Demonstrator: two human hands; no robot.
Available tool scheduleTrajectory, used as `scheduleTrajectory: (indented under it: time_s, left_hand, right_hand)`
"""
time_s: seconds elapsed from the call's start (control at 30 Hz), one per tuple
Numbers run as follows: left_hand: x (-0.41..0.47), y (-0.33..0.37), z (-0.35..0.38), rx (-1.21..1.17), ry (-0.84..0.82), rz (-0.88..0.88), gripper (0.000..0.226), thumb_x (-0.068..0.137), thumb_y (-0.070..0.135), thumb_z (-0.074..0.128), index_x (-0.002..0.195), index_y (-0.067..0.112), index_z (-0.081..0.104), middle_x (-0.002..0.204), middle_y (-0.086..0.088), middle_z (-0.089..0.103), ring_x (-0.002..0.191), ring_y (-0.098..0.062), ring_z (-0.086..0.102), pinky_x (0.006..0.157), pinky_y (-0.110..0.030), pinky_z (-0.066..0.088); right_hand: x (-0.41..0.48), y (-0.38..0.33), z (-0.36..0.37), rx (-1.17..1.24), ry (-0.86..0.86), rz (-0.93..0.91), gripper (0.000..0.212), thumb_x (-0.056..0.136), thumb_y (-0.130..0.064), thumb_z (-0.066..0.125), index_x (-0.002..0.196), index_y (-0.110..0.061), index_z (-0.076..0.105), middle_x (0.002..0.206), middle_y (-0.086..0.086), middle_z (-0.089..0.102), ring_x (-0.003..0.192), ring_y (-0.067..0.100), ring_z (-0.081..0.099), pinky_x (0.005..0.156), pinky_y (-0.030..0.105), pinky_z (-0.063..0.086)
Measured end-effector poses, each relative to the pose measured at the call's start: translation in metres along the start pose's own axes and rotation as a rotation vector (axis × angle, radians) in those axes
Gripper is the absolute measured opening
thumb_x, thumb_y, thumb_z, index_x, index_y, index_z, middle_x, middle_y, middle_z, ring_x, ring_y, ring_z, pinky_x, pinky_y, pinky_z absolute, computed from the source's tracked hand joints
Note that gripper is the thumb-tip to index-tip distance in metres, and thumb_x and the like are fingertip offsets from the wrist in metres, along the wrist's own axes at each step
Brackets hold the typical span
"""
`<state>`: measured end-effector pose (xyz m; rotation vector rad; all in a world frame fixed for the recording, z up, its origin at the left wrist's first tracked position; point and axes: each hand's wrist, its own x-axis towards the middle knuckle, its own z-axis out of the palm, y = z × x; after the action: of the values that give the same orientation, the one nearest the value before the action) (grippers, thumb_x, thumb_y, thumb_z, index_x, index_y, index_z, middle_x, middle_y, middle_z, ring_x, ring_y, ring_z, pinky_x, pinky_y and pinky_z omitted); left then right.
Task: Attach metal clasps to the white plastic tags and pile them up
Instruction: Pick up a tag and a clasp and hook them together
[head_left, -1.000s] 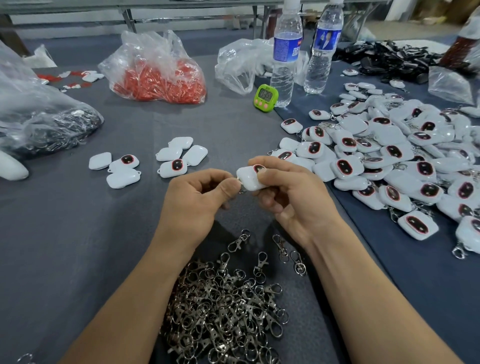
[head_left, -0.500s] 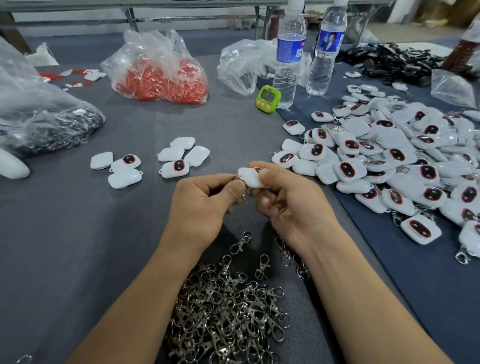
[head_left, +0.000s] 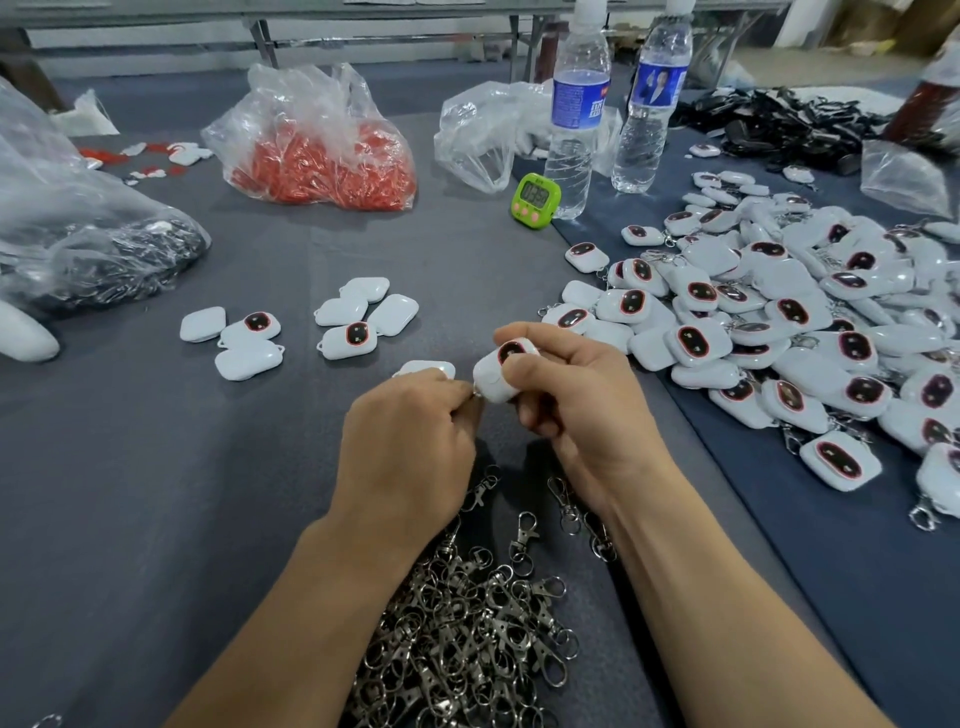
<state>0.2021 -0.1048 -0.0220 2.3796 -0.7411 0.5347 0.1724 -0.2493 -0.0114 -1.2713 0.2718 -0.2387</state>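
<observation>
My right hand (head_left: 582, 410) grips a white plastic tag (head_left: 496, 374) with a dark oval window rimmed in red. My left hand (head_left: 410, 447) pinches a small metal clasp at the tag's left corner; the clasp is almost wholly hidden by my fingers. Another white tag (head_left: 426, 369) lies on the cloth just behind my left hand. A heap of loose metal clasps (head_left: 467, 634) lies between my forearms. A big pile of tags with clasps (head_left: 779, 322) covers the right side. Several bare tags (head_left: 358, 319) lie left of centre.
A bag of red parts (head_left: 322, 156) and a clear bag (head_left: 483, 135) sit at the back. Two water bottles (head_left: 576, 109) and a green timer (head_left: 536, 200) stand behind the pile. A bag of dark metal parts (head_left: 104, 249) is at the left. Black straps (head_left: 779, 124) lie far right.
My hands have shifted slightly away from me and the tag has turned so its dark window faces up. A tag behind my left hand has come into view.
</observation>
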Motion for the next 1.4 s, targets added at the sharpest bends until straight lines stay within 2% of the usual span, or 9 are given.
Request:
scheduleTrajectory:
  time_s: [0.13,0.4,0.53,0.63,0.9,1.03,1.13,1.23,1.4]
  left_hand:
    - [-0.001,0.000,0.000,0.025,0.013,0.003,0.023,0.094,0.018,0.067,0.072,0.013,0.067,0.067,0.001,0.058,0.066,-0.023,0.053,0.060,-0.036,0.039]
    - [0.011,0.006,0.007,-0.951,0.023,-0.378,0.025,0.092,0.020,0.068,0.077,0.036,0.081,0.057,0.011,0.062,0.052,-0.001,0.050,0.051,-0.014,0.043]
    - [0.009,0.006,0.004,-0.851,0.079,-0.410,0.018,0.085,0.027,0.070,0.070,0.030,0.080,0.052,0.011,0.056,0.052,-0.005,0.046,0.053,-0.018,0.040]
    - [0.005,0.004,-0.002,-0.443,0.178,-0.287,0.008,0.084,0.036,0.069,0.085,0.034,0.076,0.059,0.011,0.065,0.058,-0.009,0.058,0.059,-0.026,0.044]
    - [-0.001,0.007,-0.002,0.238,-0.023,-0.040,0.021,0.086,0.020,0.071,0.065,0.016,0.073,0.061,-0.008,0.062,0.059,-0.035,0.056,0.055,-0.029,0.021]
    - [0.000,0.003,-0.001,0.089,0.051,-0.136,0.019,0.089,0.028,0.069,0.074,0.017,0.072,0.062,-0.002,0.063,0.060,-0.028,0.057,0.055,-0.029,0.029]
    - [0.006,-0.002,0.003,-0.423,0.037,-0.295,0.005,0.090,0.037,0.071,0.092,0.038,0.075,0.060,0.012,0.063,0.054,-0.004,0.053,0.052,-0.025,0.039]
    - [0.011,0.003,0.005,-0.845,-0.019,-0.425,0.015,0.087,0.034,0.070,0.078,0.038,0.080,0.054,0.012,0.055,0.052,-0.001,0.046,0.049,-0.016,0.040]
    - [0.007,0.001,0.000,-0.646,0.028,-0.376,0.010,0.082,0.034,0.070,0.077,0.033,0.079,0.055,-0.002,0.061,0.054,-0.003,0.047,0.051,-0.029,0.043]
  right_hand:
    - [-0.001,-0.002,0.003,0.002,0.020,0.002,0.024,0.088,0.006,0.062,0.099,-0.011,0.076,0.064,0.001,0.064,0.042,0.010,0.043,0.041,0.015,0.034]
    - [0.001,-0.004,0.006,0.453,-0.076,0.228,0.021,0.100,-0.002,0.048,0.105,-0.003,0.068,0.062,0.004,0.063,0.042,0.006,0.047,0.038,0.014,0.036]
    - [0.000,-0.003,0.007,0.343,-0.027,0.177,0.023,0.097,0.000,0.052,0.097,-0.009,0.073,0.063,0.005,0.064,0.044,0.007,0.046,0.042,0.014,0.036]
    - [0.001,-0.003,0.009,0.264,0.036,0.137,0.024,0.092,0.004,0.055,0.093,-0.011,0.074,0.063,0.005,0.063,0.043,0.009,0.045,0.040,0.015,0.030]
    - [-0.006,0.005,0.014,-0.082,0.052,-0.034,0.023,0.081,0.004,0.069,0.090,-0.015,0.077,0.062,-0.002,0.063,0.044,0.007,0.042,0.042,0.016,0.035]
    - [-0.004,0.002,0.013,-0.002,0.058,0.002,0.020,0.087,0.001,0.067,0.093,-0.016,0.077,0.066,0.002,0.065,0.045,0.011,0.045,0.043,0.017,0.035]
    - [0.001,-0.002,0.009,0.230,0.070,0.112,0.020,0.094,-0.001,0.058,0.098,-0.010,0.075,0.065,0.007,0.066,0.043,0.010,0.046,0.043,0.018,0.032]
    - [0.002,-0.003,0.008,0.358,0.036,0.210,0.022,0.096,-0.003,0.053,0.102,-0.004,0.074,0.063,0.005,0.066,0.043,0.007,0.047,0.041,0.015,0.036]
    - [0.001,-0.002,0.008,0.230,0.066,0.147,0.021,0.094,-0.001,0.056,0.101,-0.009,0.075,0.066,0.005,0.063,0.043,0.008,0.042,0.043,0.017,0.030]
